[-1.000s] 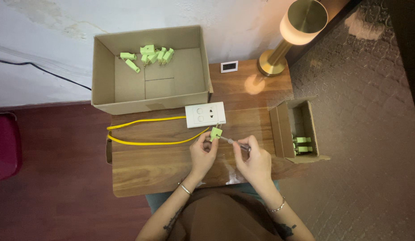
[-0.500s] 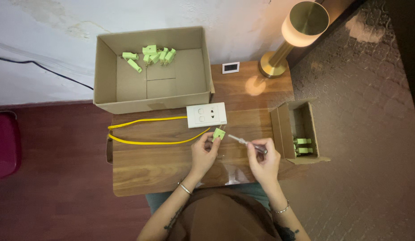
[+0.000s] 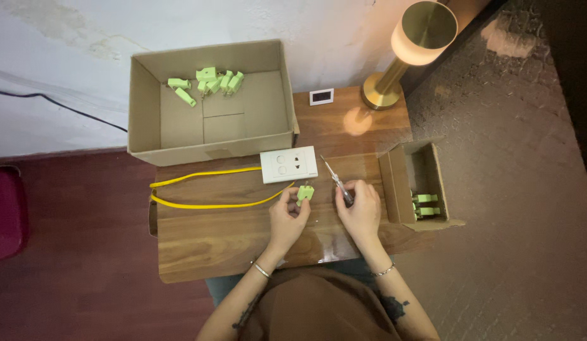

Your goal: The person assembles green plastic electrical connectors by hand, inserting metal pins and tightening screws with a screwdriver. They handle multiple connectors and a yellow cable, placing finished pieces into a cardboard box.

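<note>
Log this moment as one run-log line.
left hand: holds green plug | right hand: holds screwdriver, tip clear of plug | white socket plate: on table

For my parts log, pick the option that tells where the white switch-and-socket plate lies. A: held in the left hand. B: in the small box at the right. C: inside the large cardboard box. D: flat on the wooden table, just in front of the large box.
D: the white switch-and-socket plate lies flat on the wooden table, just in front of the large cardboard box, while the left hand holds a small green plug.
</note>
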